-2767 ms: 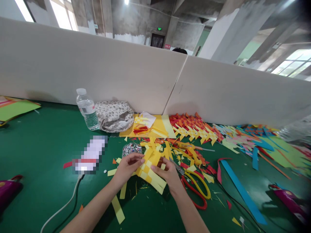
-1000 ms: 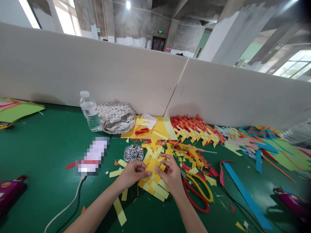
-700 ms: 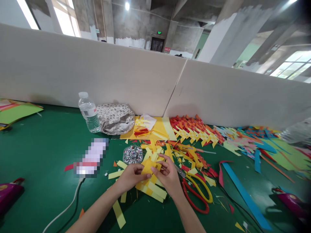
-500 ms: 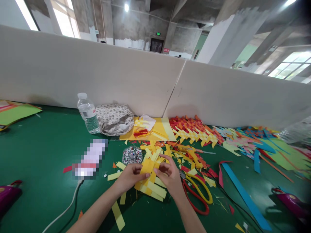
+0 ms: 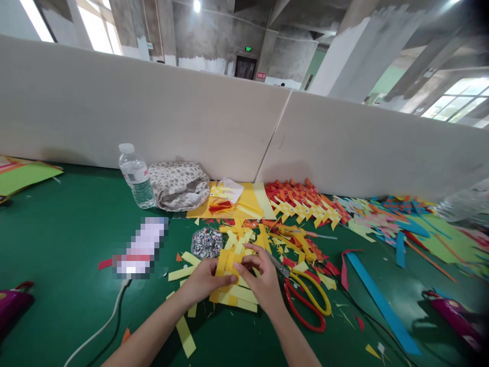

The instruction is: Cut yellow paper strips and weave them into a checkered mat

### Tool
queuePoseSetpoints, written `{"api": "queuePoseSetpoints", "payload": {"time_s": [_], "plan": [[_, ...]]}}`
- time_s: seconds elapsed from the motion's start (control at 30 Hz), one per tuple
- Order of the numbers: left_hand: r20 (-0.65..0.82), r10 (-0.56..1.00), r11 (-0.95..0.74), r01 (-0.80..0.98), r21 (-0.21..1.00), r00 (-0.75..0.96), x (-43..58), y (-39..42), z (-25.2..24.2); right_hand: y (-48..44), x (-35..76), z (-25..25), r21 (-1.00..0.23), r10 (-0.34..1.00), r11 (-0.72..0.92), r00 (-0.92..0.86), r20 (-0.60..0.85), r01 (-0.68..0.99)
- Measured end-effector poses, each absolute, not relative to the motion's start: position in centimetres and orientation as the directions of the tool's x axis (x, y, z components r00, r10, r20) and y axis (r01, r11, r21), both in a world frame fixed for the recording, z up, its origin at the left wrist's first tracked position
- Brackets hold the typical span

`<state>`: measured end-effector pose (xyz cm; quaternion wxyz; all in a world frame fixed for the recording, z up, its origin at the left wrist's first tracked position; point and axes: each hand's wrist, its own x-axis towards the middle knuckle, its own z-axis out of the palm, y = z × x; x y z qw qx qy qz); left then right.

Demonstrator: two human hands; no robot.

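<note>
Both my hands hold a woven piece of yellow paper strips (image 5: 231,285) just above the green table (image 5: 69,239). My left hand (image 5: 204,281) pinches its left side, thumb on top. My right hand (image 5: 259,279) has its fingers curled round an orange-yellow strip folded up over the weave. Loose yellow strips (image 5: 183,331) lie below and around the piece. A small pile of googly eyes (image 5: 207,242) sits just beyond my left hand.
Red and yellow scissors (image 5: 305,300) lie right of my right hand. A water bottle (image 5: 132,176), a patterned cloth (image 5: 178,184), finished woven pieces (image 5: 305,201), a blue strip (image 5: 378,300) and a white cable (image 5: 103,326) are spread about. Beige partition panels (image 5: 153,107) close the back.
The strips have been folded up over the weave, and my hands have drawn the piece slightly nearer me. My right fingers have curled tighter on the upright strip.
</note>
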<state>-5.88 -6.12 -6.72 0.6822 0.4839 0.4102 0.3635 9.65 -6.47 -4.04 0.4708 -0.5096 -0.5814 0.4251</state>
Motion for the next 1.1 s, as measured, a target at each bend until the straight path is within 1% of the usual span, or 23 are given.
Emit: {"api": "queuePoseSetpoints", "payload": {"time_s": [0.13, 0.23, 0.43, 0.67, 0.93, 1.03, 1.1], "plan": [[-0.207, 0.908, 0.287, -0.181, 0.941, 0.364, -6.0, -6.0, -6.3, -6.2, 10.0, -3.8, -0.979, 0.992, 0.057, -0.12, 0.033, 0.196], [-0.218, 0.912, 0.304, -0.218, 0.927, 0.348, -6.1, -5.9, -5.9, -6.0, 10.4, -3.8, -0.98, 0.987, 0.047, -0.157, 0.016, 0.195], [-0.228, 0.938, 0.288, -0.221, 0.932, 0.259, -6.1, -5.8, -5.8, -6.1, 10.4, -4.2, -0.969, 0.988, 0.093, -0.144, 0.061, 0.228], [-0.174, 0.95, 0.237, -0.238, 0.942, 0.257, -6.4, -5.6, -5.6, -6.3, 10.3, -4.2, -0.964, 0.986, 0.107, -0.148, 0.073, 0.241], [-0.226, 0.947, 0.277, -0.229, 0.933, 0.227, -6.5, -5.7, -5.6, -6.3, 9.9, -4.5, -0.951, 0.991, 0.084, -0.121, 0.05, 0.297], [-0.23, 0.939, 0.283, -0.197, 0.939, 0.254, -6.5, -5.7, -5.6, -6.3, 10.0, -4.6, -0.956, 0.992, 0.079, -0.117, 0.048, 0.284], [-0.228, 0.933, 0.286, -0.191, 0.939, 0.277, -6.6, -5.7, -5.7, -6.2, 9.9, -4.6, -0.973, 0.995, 0.053, -0.095, 0.032, 0.226]]}}
